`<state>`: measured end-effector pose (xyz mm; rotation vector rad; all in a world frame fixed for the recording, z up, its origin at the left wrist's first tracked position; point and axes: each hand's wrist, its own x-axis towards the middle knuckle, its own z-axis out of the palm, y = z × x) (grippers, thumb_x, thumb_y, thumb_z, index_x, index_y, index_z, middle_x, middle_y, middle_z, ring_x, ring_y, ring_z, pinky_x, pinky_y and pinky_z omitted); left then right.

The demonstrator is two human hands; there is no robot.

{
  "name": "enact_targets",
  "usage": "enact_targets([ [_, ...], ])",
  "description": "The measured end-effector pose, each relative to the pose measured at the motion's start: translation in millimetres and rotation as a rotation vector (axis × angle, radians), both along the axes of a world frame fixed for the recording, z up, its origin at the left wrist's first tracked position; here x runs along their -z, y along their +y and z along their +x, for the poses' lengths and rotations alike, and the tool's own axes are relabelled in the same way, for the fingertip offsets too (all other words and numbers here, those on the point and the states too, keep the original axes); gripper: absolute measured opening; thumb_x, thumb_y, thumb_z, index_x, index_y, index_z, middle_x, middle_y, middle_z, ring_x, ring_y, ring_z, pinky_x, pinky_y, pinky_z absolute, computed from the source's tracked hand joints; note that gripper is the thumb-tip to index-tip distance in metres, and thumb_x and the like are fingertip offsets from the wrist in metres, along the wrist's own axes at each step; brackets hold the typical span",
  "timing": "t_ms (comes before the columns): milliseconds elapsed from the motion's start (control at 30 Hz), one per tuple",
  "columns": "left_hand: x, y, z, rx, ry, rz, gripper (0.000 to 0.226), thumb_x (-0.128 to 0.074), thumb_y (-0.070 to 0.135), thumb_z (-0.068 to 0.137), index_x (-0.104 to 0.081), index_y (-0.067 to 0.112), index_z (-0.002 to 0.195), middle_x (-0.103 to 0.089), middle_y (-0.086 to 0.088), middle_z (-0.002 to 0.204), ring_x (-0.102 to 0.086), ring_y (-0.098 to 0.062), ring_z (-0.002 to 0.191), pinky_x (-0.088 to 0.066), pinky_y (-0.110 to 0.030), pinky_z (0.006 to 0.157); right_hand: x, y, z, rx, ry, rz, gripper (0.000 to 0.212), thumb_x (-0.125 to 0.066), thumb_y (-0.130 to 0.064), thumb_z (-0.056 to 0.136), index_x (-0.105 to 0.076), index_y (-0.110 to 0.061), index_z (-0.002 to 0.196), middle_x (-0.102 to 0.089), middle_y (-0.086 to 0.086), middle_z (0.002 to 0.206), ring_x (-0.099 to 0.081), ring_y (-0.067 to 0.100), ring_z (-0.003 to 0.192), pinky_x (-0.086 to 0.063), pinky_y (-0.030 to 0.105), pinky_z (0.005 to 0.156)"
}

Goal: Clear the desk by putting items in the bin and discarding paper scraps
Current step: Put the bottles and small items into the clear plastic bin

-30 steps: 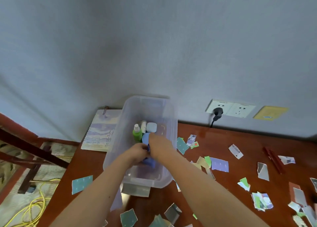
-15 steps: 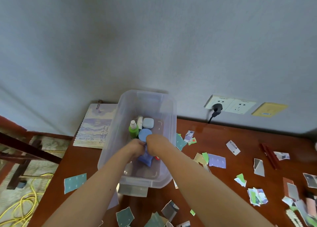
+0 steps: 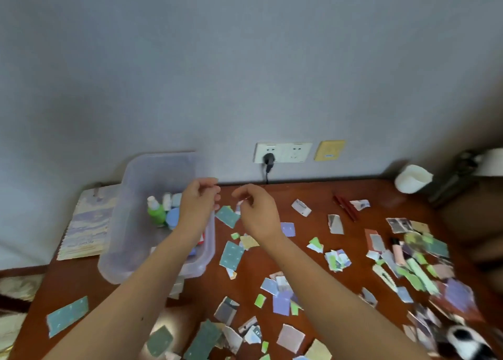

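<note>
One spiral notebook [image 3: 87,223] lay at the far left of the desk, against the wall and just beside one clear plastic bin [image 3: 130,223]. Inside the bin stood one green bottle [image 3: 155,210] with a white cap, one pale blue round lid [image 3: 173,217], and two small white or pale containers behind them; something red and something blue showed under the forearm, too hidden to identify. One left hand [image 3: 197,204] hung above the bin's right rim, fingers loosely curled, holding nothing visible. One right hand [image 3: 257,210] hovered beside it over the desk, thumb and forefinger drawn close; whether a scrap was pinched there could not be told. Paper scraps [image 3: 231,255], too many to count with certainty, several dozen at least in teal, green, lilac, and white, lay scattered across the desk from the left edge to the right, thickest at the right side. Two red pencils [image 3: 345,206] lay side by side near the back. One pink tube [image 3: 398,252] lay among the right-hand scraps. One white cup [image 3: 412,178] stood in the back right corner. Surface: one reddish-brown polished wooden desk [image 3: 321,251]. Room: grey wall, one double socket [image 3: 283,152] with one black plug [image 3: 269,159] inserted, one yellow plate [image 3: 330,150] beside it.
</note>
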<state>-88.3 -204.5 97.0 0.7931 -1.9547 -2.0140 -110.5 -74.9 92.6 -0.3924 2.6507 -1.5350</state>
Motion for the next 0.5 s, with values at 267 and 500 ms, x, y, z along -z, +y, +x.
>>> enact_targets([
  [267, 1.9, 139.9, -16.2, 0.270, -0.020, 0.023, 0.021, -0.048, 0.001, 0.092, -0.062, 0.017, 0.095, -0.066, -0.002, 0.088, -0.061, -0.012, 0.075, -0.049, -0.022, 0.065, 11.0, 141.5, 4.0, 0.251, -0.103, 0.016, 0.034, -0.044, 0.003, 0.082, -0.065, -0.024, 0.088, -0.066, -0.007, 0.095, -0.060, 0.009, 0.091, -0.049, 0.024, 0.080],
  [500, 16.7, 252.9, -38.7, 0.390, -0.087, 0.017, 0.017, -0.052, 0.004, 0.092, -0.063, 0.015, 0.099, -0.065, -0.003, 0.088, -0.061, -0.012, 0.075, -0.049, -0.022, 0.065, 22.6, 256.5, -9.2, 0.335, -0.168, 0.058, 0.028, -0.047, -0.004, 0.090, -0.065, -0.025, 0.096, -0.066, -0.010, 0.096, -0.061, 0.008, 0.091, -0.052, 0.025, 0.082],
])
